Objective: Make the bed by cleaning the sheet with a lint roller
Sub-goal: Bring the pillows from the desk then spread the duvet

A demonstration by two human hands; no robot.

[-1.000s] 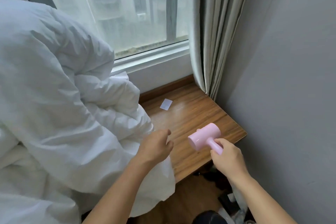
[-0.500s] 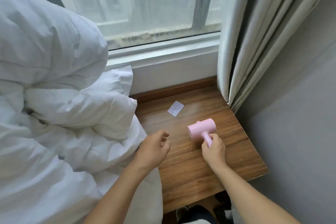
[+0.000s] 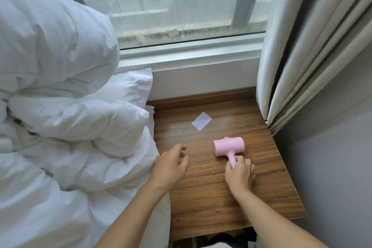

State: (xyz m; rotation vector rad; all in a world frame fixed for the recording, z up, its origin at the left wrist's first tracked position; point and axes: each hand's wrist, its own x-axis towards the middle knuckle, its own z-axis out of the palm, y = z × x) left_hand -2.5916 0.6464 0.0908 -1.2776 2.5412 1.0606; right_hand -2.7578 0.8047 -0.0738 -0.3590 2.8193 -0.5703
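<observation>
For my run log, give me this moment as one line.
phase: lint roller lying on wooden table | right hand: grips roller handle | left hand: free, loosely curled | duvet: bunched up

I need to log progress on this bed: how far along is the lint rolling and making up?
Done: nothing visibly; the white duvet lies heaped and crumpled, hiding the sheet. In hand: the right hand grips the handle of the pink lint roller, whose head lies on the wooden side table; the left hand hovers empty, loosely curled. Left: rolling the sheet, then spreading the duvet.
</observation>
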